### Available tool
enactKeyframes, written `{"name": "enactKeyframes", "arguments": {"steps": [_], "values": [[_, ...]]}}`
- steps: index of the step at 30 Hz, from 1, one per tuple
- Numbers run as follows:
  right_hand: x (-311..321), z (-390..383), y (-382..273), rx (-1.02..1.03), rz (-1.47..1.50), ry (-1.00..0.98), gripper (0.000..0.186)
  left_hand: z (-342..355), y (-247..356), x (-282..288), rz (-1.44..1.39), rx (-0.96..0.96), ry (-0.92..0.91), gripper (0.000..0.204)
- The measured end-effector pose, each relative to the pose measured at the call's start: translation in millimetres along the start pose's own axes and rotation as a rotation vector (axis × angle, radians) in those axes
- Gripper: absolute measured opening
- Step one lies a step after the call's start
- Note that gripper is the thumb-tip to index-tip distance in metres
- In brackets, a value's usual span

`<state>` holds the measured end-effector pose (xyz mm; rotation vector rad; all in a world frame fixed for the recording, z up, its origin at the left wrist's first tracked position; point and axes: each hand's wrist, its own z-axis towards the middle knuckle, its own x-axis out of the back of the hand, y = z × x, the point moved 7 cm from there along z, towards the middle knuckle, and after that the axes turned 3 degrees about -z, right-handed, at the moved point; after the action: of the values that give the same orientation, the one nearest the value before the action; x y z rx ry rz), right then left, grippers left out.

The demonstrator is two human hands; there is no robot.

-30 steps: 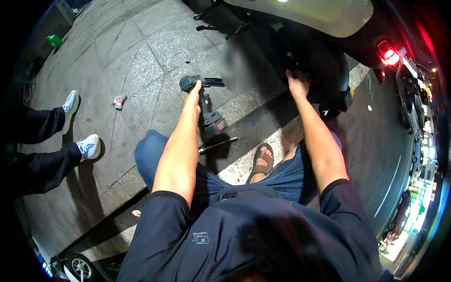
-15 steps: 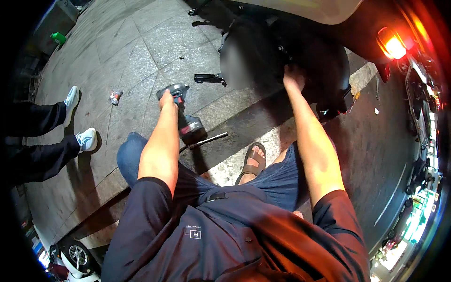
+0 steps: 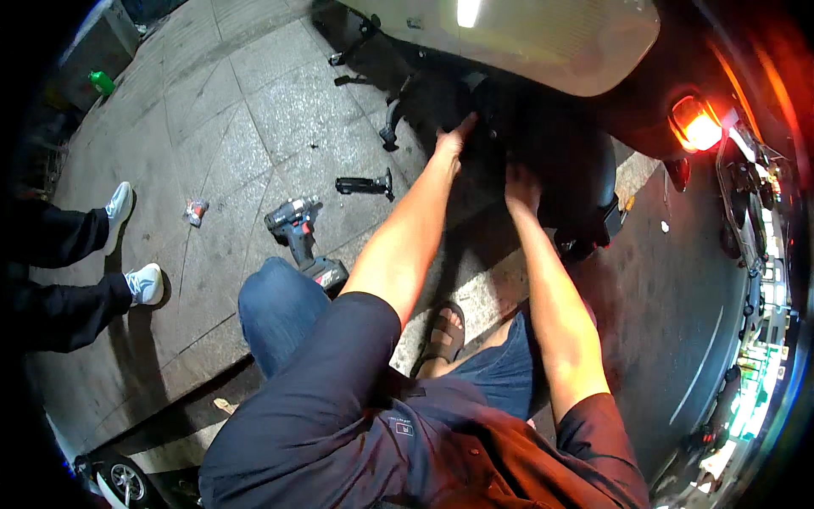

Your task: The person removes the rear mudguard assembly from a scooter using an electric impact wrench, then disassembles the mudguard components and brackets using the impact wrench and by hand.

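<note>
two bare hands at the shadowed underside [image 3: 490, 151] of a parked scooter [image 3: 581, 123], the landmark for all places; the underside lies below the scooter's pale panel [image 3: 543, 47], beside its dark wheel [image 3: 598, 170]; the left hand [image 3: 452, 146] meets it farther from the wheel, one digit extended, the others hidden, so its closure cannot be told; the right hand [image 3: 522, 188] reaches in nearer the wheel, fingertips lost in darkness, closure likewise uncertain; the underside will probably prove stiff, heavy and perhaps greasy, best taken by a solid edge; a cordless power tool [image 3: 300, 238], likely battery-heavy and best held by its handle, lies left of the scooter on paving [image 3: 229, 140].
</note>
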<state>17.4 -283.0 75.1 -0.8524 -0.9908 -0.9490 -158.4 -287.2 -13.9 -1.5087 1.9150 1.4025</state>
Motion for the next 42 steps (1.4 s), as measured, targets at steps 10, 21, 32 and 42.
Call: {"name": "enactKeyframes", "arguments": {"steps": [10,21,32,42], "values": [[2.5,2.2,14.2,-0.191,-0.013,-0.252,0.041,-6.4,-2.6,-8.6,0.059,-0.148,0.235,0.114],[-1.6,2.9,0.6,-0.081,0.082,-0.333,0.039,-6.6,9.9,9.7,0.202,-0.196,0.234,0.096],[13.6,7.4,12.1,0.069,0.107,-0.145,0.035,39.7,15.8,-11.7,-0.418,0.154,-0.274,0.085],[2.1,-5.5,-9.4,-0.227,0.212,-0.494,0.044,9.2,54.9,13.4,-0.342,0.025,-0.244,0.041]]}}
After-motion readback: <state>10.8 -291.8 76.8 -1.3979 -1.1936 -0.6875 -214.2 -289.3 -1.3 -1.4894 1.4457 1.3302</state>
